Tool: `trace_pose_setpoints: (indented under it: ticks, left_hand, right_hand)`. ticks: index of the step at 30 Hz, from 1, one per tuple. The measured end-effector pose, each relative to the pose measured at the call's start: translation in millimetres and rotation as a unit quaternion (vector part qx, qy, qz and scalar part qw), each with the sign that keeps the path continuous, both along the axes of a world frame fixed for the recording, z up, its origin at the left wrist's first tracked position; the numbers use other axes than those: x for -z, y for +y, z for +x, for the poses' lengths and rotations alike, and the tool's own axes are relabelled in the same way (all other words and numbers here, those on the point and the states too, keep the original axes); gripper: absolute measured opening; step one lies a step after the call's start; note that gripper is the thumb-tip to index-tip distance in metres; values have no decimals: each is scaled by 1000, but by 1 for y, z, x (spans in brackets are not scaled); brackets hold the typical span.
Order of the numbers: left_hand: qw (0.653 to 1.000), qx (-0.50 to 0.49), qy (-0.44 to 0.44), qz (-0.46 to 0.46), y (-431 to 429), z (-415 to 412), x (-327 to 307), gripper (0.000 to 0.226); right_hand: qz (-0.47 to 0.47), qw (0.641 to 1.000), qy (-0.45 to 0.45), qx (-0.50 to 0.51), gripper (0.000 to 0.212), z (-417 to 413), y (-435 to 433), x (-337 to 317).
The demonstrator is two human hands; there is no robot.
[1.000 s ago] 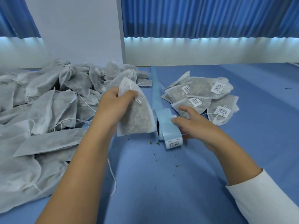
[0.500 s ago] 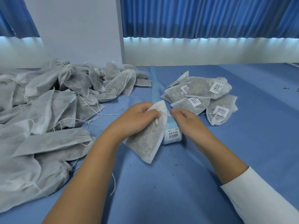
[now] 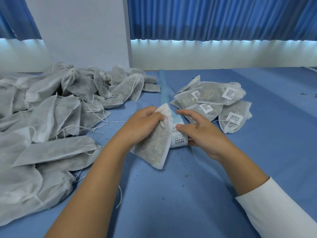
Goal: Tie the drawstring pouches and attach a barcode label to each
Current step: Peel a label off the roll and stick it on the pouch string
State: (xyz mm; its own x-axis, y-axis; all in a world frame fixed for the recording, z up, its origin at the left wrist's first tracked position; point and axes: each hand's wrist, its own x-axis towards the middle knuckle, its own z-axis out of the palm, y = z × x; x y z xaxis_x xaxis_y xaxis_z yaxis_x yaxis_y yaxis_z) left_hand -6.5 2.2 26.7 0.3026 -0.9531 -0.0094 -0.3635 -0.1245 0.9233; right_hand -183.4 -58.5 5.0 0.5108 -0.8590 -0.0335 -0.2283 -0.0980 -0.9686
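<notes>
Left hand (image 3: 145,122) is clamped on the gathered neck of one pouch (image 3: 154,146), fingers curled round it, a loop of white drawstring poking out below the knuckles. The pouch is white non-woven fabric, thin enough that I see greenish-brown loose fill through it. It hangs tilted with its bottom corner down on the table (image 3: 171,203), centre frame, just left of the roll (image 3: 179,142) and overlapping its left end. I see no label on the face shown. Right hand (image 3: 204,134) is on the roll: thumb on top, lower fingers against its right end, index and middle lifted and spread. The hands are close together but not touching. The roll carries white barcode labels, and its pale blue backing strip (image 3: 165,90) runs away toward the far edge. Right of the strip sits a small pile of tied pouches (image 3: 214,100) with barcode labels on them. On the left there's a big heap of unlabelled pouches (image 3: 51,117), strings trailing. The table cover is blue, with dark crumbs of fill scattered near the roll. A white sleeve (image 3: 277,213) shows on the right arm only. Behind are blue pleated curtains (image 3: 214,18) over a white wall band, and a white panel (image 3: 82,31) at left-centre.
</notes>
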Motion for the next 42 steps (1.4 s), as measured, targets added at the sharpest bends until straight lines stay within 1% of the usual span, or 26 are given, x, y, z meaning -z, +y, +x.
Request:
trace_pose_setpoints:
  ticks: [3,5,7,10,13,16,21,25,31,35,39,42]
  left_hand:
    - [999,-2,-28,29,-2,1,3,22]
    - [999,-16,-28,29,-3,3,4,19]
    - [999,-26,-35,28,-3,4,4,18]
    - [999,-14,-44,21,-3,2,4,19]
    - [998,-1,-58,17,-3,0,3,17]
    - [998,-1,-54,13,-3,-1,3,18]
    - [999,-1,-49,5,-4,-3,4,21]
    - [999,-2,-51,8,-4,-3,4,19]
    - [999,3,-44,5,-2,-4,3,16]
    - [999,10,-46,3,-2,-5,3,16]
    - [999,6,-49,3,-2,-5,3,25]
    - [999,2,-53,1,-2,-5,4,22]
  right_hand:
    - [-65,998,1,24,37,-2,1,0]
    - [-108,993,5,38,28,-3,1,-2]
    - [-138,990,18,31,19,-5,1,-3]
    - [-161,985,47,29,21,-5,-1,-3]
    - [-190,979,61,42,17,-7,-2,-4]
    - [-248,964,81,57,17,-9,-2,-6]
    - [-304,947,78,63,21,-9,0,-7]
    - [-325,939,85,68,18,-11,0,-7]
    - [-318,940,101,65,14,-10,-1,-8]
    - [-321,939,112,50,21,-12,-2,-9]
    - [-312,942,112,55,16,-13,-2,-10]
    - [-316,940,110,61,11,-13,0,-11]
